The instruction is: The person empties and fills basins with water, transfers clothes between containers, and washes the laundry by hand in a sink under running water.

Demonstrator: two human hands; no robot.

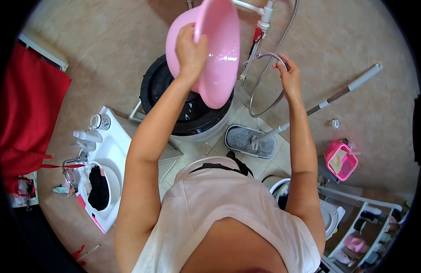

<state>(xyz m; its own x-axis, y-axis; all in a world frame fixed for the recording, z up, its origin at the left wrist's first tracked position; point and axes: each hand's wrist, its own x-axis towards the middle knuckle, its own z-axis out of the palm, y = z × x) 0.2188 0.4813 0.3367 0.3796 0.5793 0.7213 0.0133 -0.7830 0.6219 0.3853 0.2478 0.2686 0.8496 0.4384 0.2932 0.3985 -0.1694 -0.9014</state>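
Gripping the wet pink basin (224, 54) with the fingers of the left hand (191, 53), tilted above the black lid (157, 88), probably for draining, and holding the curved spout (270, 55) in those of the right hand (289, 78).

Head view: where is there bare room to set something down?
Bare floor: between the lidded barrel and the grey container. Crowded: the sink, with bottles and a filled tub; over the barrel, the pink basin and left hand.
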